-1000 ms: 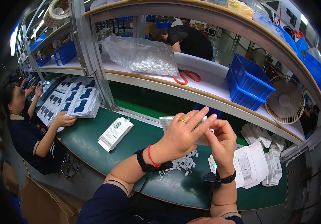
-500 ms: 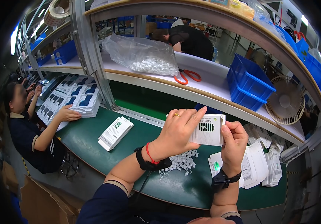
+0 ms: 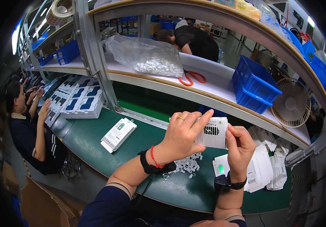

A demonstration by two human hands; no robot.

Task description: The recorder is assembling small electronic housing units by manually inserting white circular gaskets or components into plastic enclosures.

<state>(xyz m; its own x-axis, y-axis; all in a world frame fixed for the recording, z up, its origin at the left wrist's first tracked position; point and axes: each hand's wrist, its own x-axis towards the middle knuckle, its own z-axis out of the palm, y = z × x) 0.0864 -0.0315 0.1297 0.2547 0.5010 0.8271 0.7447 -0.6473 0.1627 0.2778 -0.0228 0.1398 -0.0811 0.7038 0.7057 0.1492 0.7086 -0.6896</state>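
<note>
Above the green table I hold a small white cardboard box (image 3: 215,137) with a dark battery picture on its front. My left hand (image 3: 182,134) grips its left side, thumb below and fingers along the top. The fingers of my right hand (image 3: 240,145) close on the box's right end, at its edge. Below my hands lies a loose pile of small white plastic pieces (image 3: 187,165). To the left, a short stack of similar white boxes (image 3: 119,134) rests on the table. Flat white cartons (image 3: 259,166) are stacked by my right wrist, partly hidden by it.
A shelf holds a clear bag of white pieces (image 3: 157,66), red-handled scissors (image 3: 192,78), blue bins (image 3: 254,84) and a fan (image 3: 290,102). At the left, a co-worker (image 3: 28,125) sits by stacked white trays (image 3: 85,100). An opened brown carton (image 3: 43,204) stands at the lower left.
My right hand has shifted slightly right and down at the box's end, where the end flap now looks closed. The co-worker's hand has lifted away from the trays.
</note>
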